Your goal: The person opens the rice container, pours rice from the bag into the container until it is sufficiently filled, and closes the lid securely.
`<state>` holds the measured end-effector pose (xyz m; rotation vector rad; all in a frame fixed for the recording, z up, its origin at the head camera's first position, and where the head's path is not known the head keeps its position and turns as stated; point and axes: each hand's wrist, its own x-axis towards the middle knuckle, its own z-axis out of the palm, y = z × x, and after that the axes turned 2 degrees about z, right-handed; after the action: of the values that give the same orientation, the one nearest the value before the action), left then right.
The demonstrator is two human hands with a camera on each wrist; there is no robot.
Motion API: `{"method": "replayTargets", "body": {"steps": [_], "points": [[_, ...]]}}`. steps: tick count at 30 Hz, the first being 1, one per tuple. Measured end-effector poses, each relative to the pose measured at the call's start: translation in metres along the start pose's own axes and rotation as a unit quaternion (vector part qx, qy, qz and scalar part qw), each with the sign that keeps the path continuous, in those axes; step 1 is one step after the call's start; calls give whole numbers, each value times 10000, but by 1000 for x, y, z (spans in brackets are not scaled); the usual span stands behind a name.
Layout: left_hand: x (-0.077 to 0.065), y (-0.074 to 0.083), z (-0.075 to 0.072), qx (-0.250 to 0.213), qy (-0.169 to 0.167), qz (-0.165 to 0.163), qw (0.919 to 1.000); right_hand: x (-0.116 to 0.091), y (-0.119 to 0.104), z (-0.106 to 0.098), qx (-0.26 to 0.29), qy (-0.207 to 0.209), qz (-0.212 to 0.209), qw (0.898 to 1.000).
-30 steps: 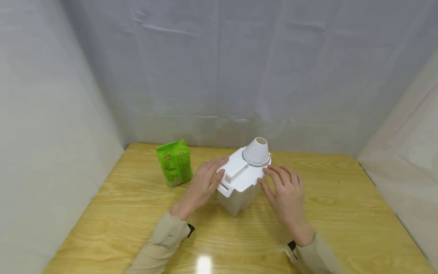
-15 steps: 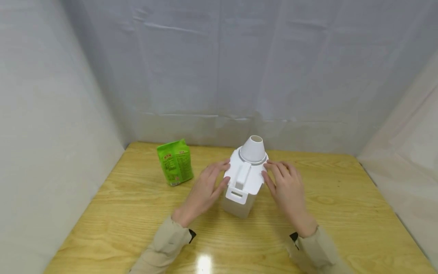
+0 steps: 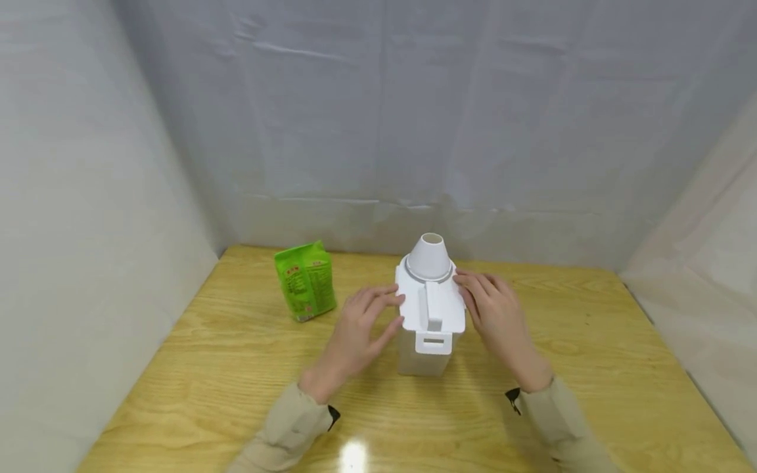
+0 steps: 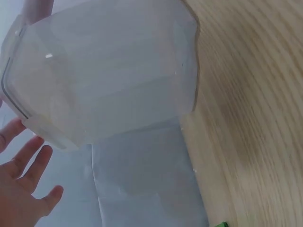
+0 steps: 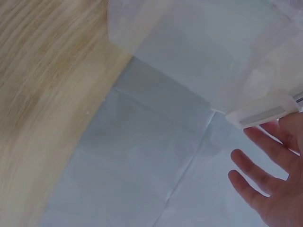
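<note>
A translucent plastic storage container (image 3: 424, 360) stands upright on the table, topped by a white lid (image 3: 412, 303) with a cone-shaped spout, a raised handle and a slotted tab at the front. My left hand (image 3: 357, 332) is at the lid's left side, fingertips at its edge and thumb apart. In the left wrist view those fingers (image 4: 33, 172) are spread beside the lid's rim. My right hand (image 3: 495, 312) touches the lid's right edge with its fingertips. The right wrist view shows the fingers (image 5: 255, 170) spread, one meeting the lid's clip. Through the container's walls (image 4: 118, 71) I see no contents.
A green printed packet (image 3: 307, 282) stands to the left of the container on the wooden table (image 3: 591, 368). Pale sheets (image 3: 378, 131) close off the back and both sides. The table's back edge runs just behind the container.
The container has turned so that its front tab faces me, and its front has swung to the right. Both hands have followed its edges, and the left fingers have spread. The packet stays put.
</note>
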<state>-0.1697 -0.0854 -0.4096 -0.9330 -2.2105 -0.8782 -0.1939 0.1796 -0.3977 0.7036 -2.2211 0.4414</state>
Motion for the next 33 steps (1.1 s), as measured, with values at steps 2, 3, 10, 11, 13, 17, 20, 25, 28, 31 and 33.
{"method": "replayTargets", "body": {"steps": [2, 3, 10, 11, 13, 17, 20, 25, 28, 31, 33], "points": [[-1, 2, 1, 50, 74, 37, 10000, 0, 2, 1, 83, -59, -5, 9999], [-2, 2, 1, 63, 110, 46, 9999, 0, 2, 1, 109, -94, -9, 9999], [-3, 5, 2, 115, 207, -103, 9997, -3, 0, -3, 123, -92, -12, 9999], [-3, 6, 1, 115, 185, -147, 9997, -3, -2, -4, 109, -74, 3, 9999], [-3, 6, 1, 110, 150, -193, 9996, -3, -4, -6, 89, -56, 46, 9999], [-3, 5, 2, 141, 133, -176, 9997, -2, -8, -9, 66, -101, 138, 9998], [-4, 5, 2, 174, 169, -133, 9996, -2, -8, -10, 59, -74, 98, 9999], [-4, 4, 3, 214, 207, -120, 9995, 1, -11, -13, 136, 99, -6, 9999], [-4, 5, 2, 220, 184, -119, 9995, 4, -19, -16, 251, 141, -115, 9995], [-3, 5, 2, 240, 161, -119, 9995, 7, -29, -18, 272, 127, -351, 9989], [-3, 5, 2, 246, 165, -109, 9995, 9, -35, -18, 266, 45, -540, 9982]]}}
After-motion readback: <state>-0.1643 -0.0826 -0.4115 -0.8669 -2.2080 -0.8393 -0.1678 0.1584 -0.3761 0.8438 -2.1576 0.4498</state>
